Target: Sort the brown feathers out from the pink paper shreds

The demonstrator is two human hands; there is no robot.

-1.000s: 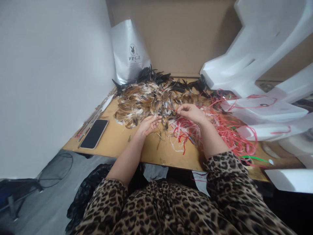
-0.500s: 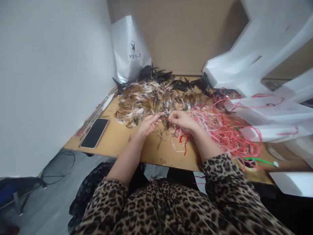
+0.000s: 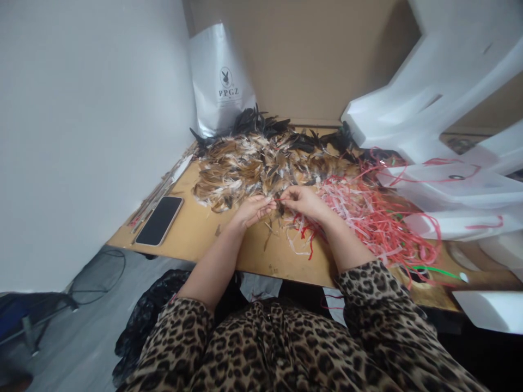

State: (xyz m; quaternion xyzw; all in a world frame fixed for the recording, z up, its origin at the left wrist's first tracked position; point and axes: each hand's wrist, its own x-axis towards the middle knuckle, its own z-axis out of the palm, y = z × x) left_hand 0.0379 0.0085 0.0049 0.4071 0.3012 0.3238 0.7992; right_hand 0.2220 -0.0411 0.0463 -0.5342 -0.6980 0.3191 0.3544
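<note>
A heap of brown, white and black feathers (image 3: 261, 160) covers the back of the wooden table (image 3: 196, 234). To its right lies a tangle of red, pink and white strips (image 3: 368, 218). My left hand (image 3: 252, 210) and my right hand (image 3: 302, 200) meet at the near edge of the feathers. Both are closed in a pinch, fingertips almost touching, on a thin red strip (image 3: 279, 200) between them. What else the fingers hold is too small to see.
A black phone (image 3: 159, 220) lies face up at the table's left, beside thin sticks (image 3: 157, 190) along the wall. A silver bag (image 3: 218, 81) stands at the back. White foam pieces (image 3: 441, 109) crowd the right side. A green strip (image 3: 433, 268) lies near the right front edge.
My right hand has moved left from the red strips to meet my left hand. My left hand, palm up and open a second ago, has closed into a pinch.
</note>
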